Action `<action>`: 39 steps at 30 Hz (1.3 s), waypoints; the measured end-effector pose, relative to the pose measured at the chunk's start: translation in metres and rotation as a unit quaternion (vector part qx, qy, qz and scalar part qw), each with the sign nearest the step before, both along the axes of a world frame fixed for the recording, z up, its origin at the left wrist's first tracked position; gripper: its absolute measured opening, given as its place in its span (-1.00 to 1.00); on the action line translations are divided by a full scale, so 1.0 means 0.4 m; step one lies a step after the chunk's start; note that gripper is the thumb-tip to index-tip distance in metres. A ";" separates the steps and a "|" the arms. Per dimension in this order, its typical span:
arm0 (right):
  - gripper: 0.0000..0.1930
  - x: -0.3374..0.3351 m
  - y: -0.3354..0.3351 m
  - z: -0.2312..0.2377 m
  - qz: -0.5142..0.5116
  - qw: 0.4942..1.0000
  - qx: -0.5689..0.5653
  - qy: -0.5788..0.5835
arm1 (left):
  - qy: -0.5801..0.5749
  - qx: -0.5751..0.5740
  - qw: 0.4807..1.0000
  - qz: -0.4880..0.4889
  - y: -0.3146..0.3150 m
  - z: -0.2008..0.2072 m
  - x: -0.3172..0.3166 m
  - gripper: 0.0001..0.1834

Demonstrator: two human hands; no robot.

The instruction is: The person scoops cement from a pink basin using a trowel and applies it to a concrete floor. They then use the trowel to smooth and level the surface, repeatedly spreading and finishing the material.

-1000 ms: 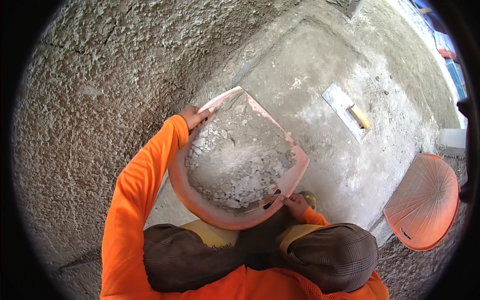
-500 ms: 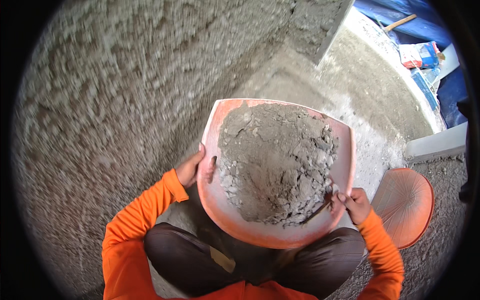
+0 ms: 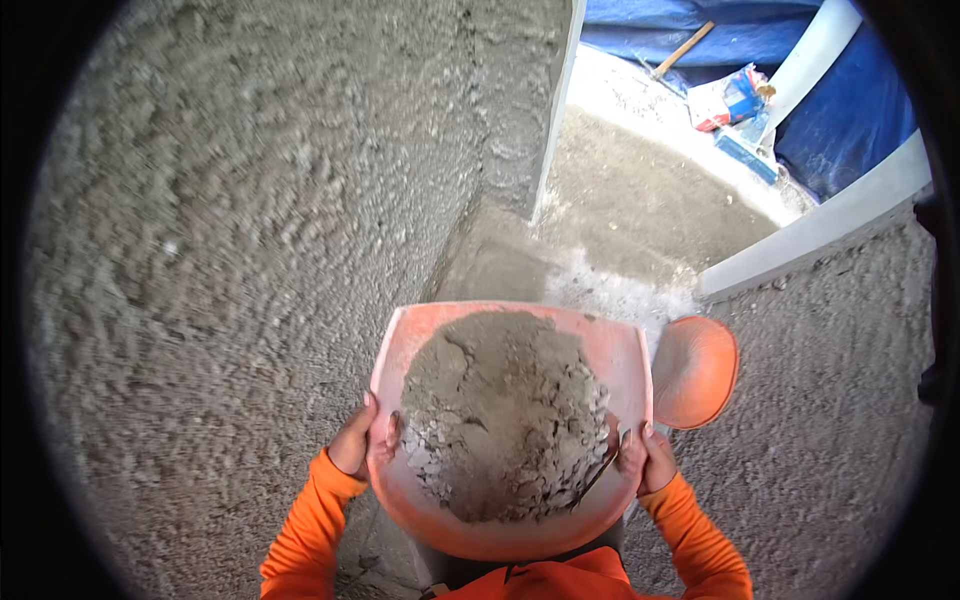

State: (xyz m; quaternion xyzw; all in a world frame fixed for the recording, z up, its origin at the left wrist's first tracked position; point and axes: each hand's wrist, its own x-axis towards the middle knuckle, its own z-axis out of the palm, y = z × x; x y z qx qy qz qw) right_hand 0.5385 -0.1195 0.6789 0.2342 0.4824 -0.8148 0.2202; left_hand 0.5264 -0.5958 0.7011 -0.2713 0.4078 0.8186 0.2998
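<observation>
Close to my body I hold an orange plastic scoop pan, straight along its far edge and rounded on the near side. A heap of grey, crumbly mortar fills most of it. My left hand grips the left rim, its fingertips poking through a slot in the side. On the opposite rim, my right hand is closed around the edge, with fingers likewise showing inside the pan. Beside the mortar, near my right fingers, lies a thin dark edge I cannot make out.
Rough grey walls rise on the left and right. A second orange pan stands against the right wall. Beyond a doorway with a pale frame are a torn bag, a wooden-handled tool and blue sheeting.
My view has swung toward the doorway, and my legs, folded before, are mostly hidden now. The pan sits lower in view and more level, still held by both hands.
</observation>
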 end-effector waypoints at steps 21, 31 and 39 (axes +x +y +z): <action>-0.65 0.100 0.286 0.601 -0.153 0.952 0.201 0.170 | 0.322 -0.332 0.886 0.015 0.446 0.489 -0.107 -0.37; -0.76 -0.223 0.272 0.496 -0.186 0.957 0.217 0.056 | 0.314 -0.513 0.798 -0.025 0.483 0.565 -0.331 -0.37; -0.68 -0.510 0.275 0.566 -0.214 0.953 0.199 0.086 | 0.407 -0.491 0.770 -0.012 0.502 0.615 -0.739 -0.42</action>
